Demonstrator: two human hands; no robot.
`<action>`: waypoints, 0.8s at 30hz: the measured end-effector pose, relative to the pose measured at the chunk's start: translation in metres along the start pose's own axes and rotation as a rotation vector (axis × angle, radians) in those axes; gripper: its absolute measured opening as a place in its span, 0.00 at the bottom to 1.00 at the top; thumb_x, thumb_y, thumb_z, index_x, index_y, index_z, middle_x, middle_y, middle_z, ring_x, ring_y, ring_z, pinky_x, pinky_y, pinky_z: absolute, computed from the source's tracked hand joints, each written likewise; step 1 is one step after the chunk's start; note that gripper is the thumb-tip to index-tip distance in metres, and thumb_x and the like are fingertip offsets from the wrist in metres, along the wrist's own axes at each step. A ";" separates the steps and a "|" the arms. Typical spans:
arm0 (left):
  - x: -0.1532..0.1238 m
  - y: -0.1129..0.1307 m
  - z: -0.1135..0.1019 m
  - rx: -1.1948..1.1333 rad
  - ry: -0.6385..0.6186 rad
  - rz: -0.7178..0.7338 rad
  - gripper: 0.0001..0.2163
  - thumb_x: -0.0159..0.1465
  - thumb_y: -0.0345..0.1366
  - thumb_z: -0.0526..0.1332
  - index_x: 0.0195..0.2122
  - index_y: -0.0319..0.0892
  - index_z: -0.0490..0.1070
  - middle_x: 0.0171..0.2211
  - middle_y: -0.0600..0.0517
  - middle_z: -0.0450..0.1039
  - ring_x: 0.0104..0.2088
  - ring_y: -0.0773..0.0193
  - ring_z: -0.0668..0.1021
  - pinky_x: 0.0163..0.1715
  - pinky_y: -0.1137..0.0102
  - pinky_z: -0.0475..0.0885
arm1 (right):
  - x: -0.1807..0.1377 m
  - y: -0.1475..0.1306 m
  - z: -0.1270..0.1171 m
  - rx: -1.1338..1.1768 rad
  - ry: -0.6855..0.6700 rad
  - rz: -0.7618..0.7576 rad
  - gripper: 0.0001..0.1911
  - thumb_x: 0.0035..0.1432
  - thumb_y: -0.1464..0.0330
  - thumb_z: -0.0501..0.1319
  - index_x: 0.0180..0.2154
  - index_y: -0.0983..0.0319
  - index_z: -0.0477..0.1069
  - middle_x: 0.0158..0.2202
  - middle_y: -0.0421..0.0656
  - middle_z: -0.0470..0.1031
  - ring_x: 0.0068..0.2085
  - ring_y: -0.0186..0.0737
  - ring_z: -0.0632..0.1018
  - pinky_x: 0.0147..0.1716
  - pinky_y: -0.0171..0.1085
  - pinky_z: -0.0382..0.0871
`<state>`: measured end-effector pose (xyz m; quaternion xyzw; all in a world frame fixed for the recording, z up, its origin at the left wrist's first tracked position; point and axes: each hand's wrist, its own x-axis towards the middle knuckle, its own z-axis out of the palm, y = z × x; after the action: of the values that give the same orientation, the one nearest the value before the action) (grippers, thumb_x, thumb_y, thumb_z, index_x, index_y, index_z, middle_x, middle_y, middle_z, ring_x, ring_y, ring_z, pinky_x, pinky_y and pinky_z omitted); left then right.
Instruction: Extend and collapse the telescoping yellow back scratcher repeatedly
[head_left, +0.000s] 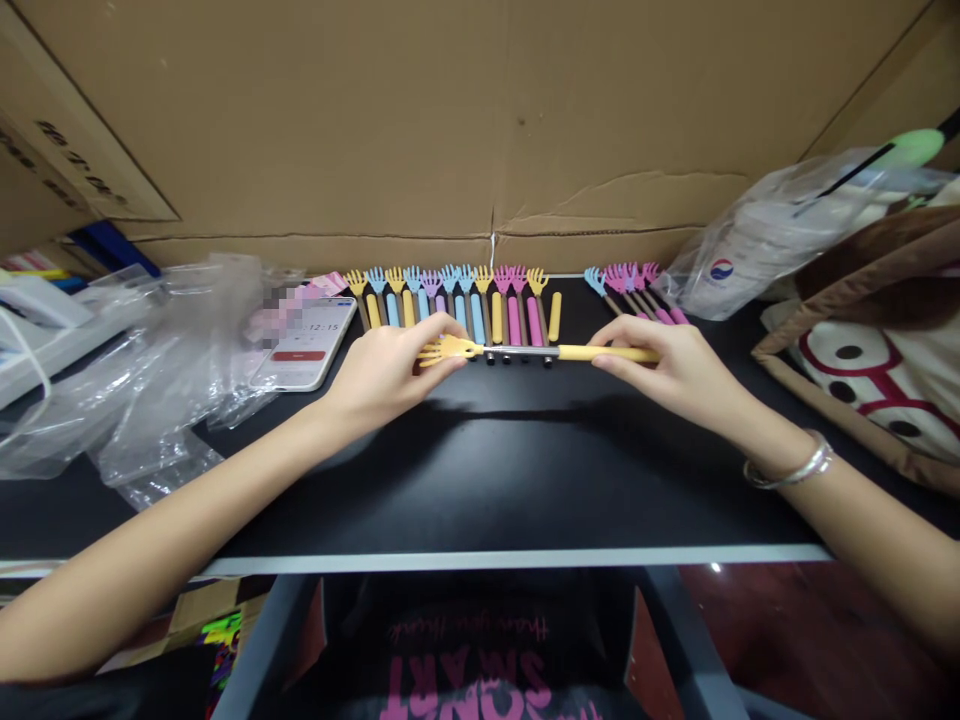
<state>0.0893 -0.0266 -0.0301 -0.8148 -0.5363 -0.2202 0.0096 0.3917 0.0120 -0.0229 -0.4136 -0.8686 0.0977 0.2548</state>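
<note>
A yellow back scratcher (525, 352) with a silver metal shaft is held level above the black table. My left hand (405, 365) pinches its hand-shaped head between thumb and fingers. At the other end, my right hand (667, 365) is closed on the yellow handle. Just behind it lies a row of back scratchers and coloured handles (457, 300) in yellow, blue, purple and pink, partly covered by my left hand and the held one. Farther right, a smaller group of pink and blue back scratchers (637, 285) lies slanted, its lower ends partly behind my right hand.
A phone (319, 350) lies left of the row, beside crumpled clear plastic bags (172, 370). A bagged drink cup (757, 250) and a brown-edged cloth bag (862, 340) stand at the right. Cardboard (465, 120) walls the back. The table's pale front edge (517, 558) is nearest me.
</note>
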 end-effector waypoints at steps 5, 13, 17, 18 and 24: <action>-0.002 -0.001 0.001 0.197 0.044 0.015 0.16 0.66 0.50 0.51 0.47 0.50 0.70 0.27 0.54 0.75 0.27 0.64 0.75 0.22 0.73 0.55 | -0.001 0.003 0.001 -0.063 0.011 -0.012 0.16 0.58 0.53 0.57 0.37 0.58 0.72 0.25 0.39 0.73 0.24 0.33 0.69 0.25 0.34 0.56; -0.003 -0.005 0.004 0.377 0.114 0.181 0.15 0.67 0.49 0.51 0.45 0.50 0.73 0.36 0.50 0.76 0.38 0.58 0.75 0.25 0.68 0.57 | -0.004 0.016 -0.003 -0.142 -0.029 -0.030 0.14 0.58 0.55 0.57 0.41 0.54 0.73 0.33 0.39 0.77 0.30 0.37 0.74 0.29 0.35 0.60; -0.004 -0.006 0.004 0.364 0.103 0.167 0.13 0.66 0.46 0.53 0.47 0.50 0.71 0.36 0.52 0.77 0.38 0.60 0.75 0.25 0.69 0.58 | -0.005 0.020 -0.003 -0.160 -0.025 -0.012 0.15 0.58 0.56 0.57 0.44 0.55 0.71 0.34 0.40 0.77 0.31 0.37 0.75 0.30 0.35 0.61; -0.004 -0.006 0.004 0.348 0.092 0.149 0.13 0.66 0.45 0.53 0.48 0.50 0.70 0.35 0.52 0.77 0.37 0.60 0.76 0.25 0.69 0.58 | -0.005 0.021 -0.003 -0.154 -0.019 -0.007 0.15 0.58 0.56 0.58 0.44 0.56 0.71 0.35 0.41 0.77 0.31 0.37 0.75 0.30 0.35 0.62; -0.004 -0.006 0.001 0.150 -0.029 0.022 0.14 0.65 0.43 0.54 0.50 0.50 0.66 0.35 0.55 0.77 0.31 0.64 0.77 0.25 0.73 0.58 | -0.004 0.023 0.000 -0.006 -0.019 -0.034 0.15 0.56 0.57 0.59 0.41 0.59 0.68 0.33 0.43 0.75 0.30 0.37 0.74 0.29 0.35 0.64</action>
<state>0.0828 -0.0276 -0.0337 -0.8208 -0.5422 -0.1677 0.0651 0.4092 0.0236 -0.0329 -0.3987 -0.8781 0.0945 0.2471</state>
